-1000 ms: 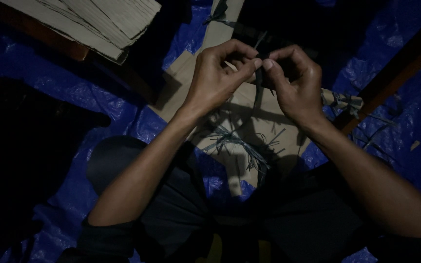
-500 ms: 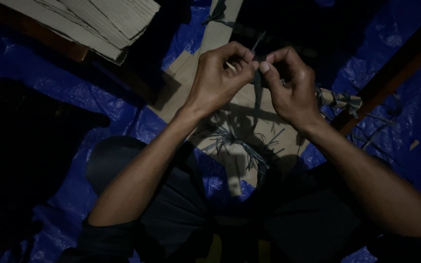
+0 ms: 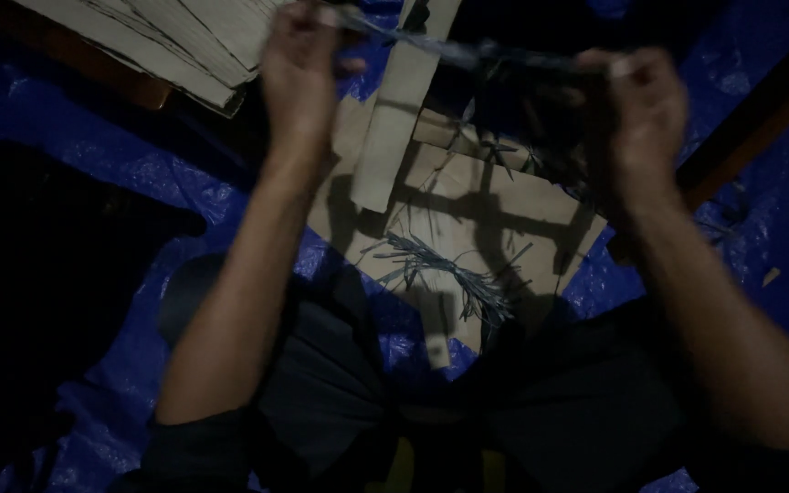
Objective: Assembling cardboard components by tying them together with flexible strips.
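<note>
1. Strip [image 3: 468, 50]: a thin, pale grey strand, blurred, stretched nearly level between the two raised hands above the far part of the cardboard sheet; its material cannot be told.
2. Left hand [image 3: 301, 68]: fingers closed, pinching the strip's left end.
3. Right hand [image 3: 639, 114]: fingers closed around the strip's right end; the hands are well apart.
4. Cardboard sheet [image 3: 449, 205]: a tan panel lying flat on the floor covering, crossed by the dark shadows of the arms.
5. Bundle of strands [image 3: 440, 269]: loose grey-blue fibres lying on the near half of the cardboard sheet, fanned out at both ends.
6. Cardboard tube [image 3: 399, 119]: a long pale roll lying from the sheet's far edge toward its middle.
7. Stacked cardboard [image 3: 166, 36]: flat corrugated pieces at the far left corner of the floor.
8. Blue tarpaulin [image 3: 93, 137]: a crinkled plastic sheet covering the floor around the sheet; the room is dim, with deep shadow at the left.
</note>
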